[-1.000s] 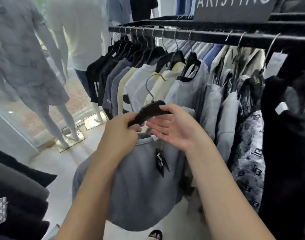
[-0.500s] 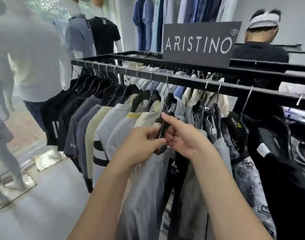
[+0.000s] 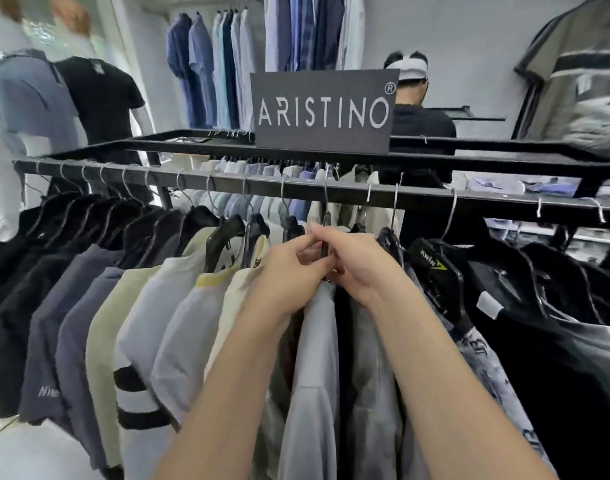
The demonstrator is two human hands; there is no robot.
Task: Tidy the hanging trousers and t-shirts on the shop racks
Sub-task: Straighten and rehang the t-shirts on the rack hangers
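Observation:
A black rack rail (image 3: 421, 197) carries a row of t-shirts on black hangers. My left hand (image 3: 289, 268) and my right hand (image 3: 362, 263) meet at the middle of the rail, both closed around one black hanger (image 3: 326, 221) whose hook sits on the rail. From that hanger a pale grey t-shirt (image 3: 314, 368) hangs straight down between my forearms. Black, grey, cream and striped shirts (image 3: 130, 323) hang to its left. Dark and patterned shirts (image 3: 556, 334) hang to its right.
A grey ARISTINO sign (image 3: 322, 110) stands on the rack's top shelf. Behind the rack a person (image 3: 419, 123) in black with a white headband stands. Blue shirts (image 3: 213, 71) hang on the back wall. Dressed mannequins (image 3: 99, 95) stand at the left.
The grey t-shirt, held out in front a second ago, has been lifted and its hanger hooked on the rail. Both hands rose with it, and the view tilted up.

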